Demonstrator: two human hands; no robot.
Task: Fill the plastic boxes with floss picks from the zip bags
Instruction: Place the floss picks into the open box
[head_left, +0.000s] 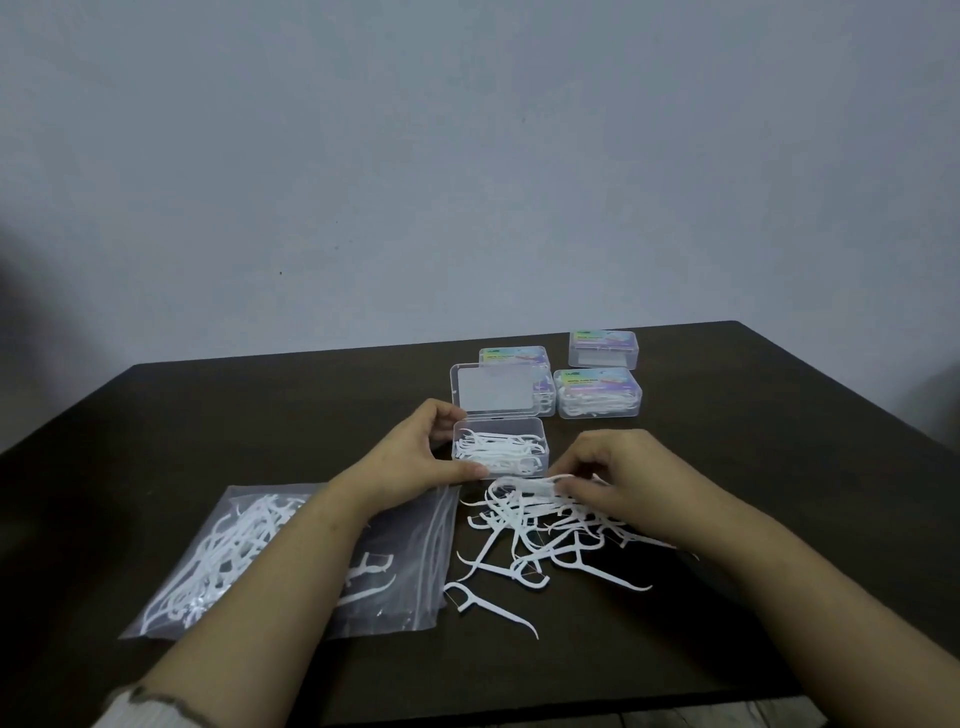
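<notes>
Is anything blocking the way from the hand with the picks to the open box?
Nothing visible does. The right hand pinches picks from the loose pile just in front of the open box. Its lid stands up at the back, and the left hand holds the box's left side.

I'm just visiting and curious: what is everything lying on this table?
open box: one, clear, centre, lid up, partly filled with picks
closed boxes: three visible, clear with colourful labels, behind the open box
loose floss picks: a pile, white, in front of the open box
zip bags: two, clear, left, holding picks
table: one, dark brown
left hand: holds the open box
right hand: pinches picks from the pile
</notes>
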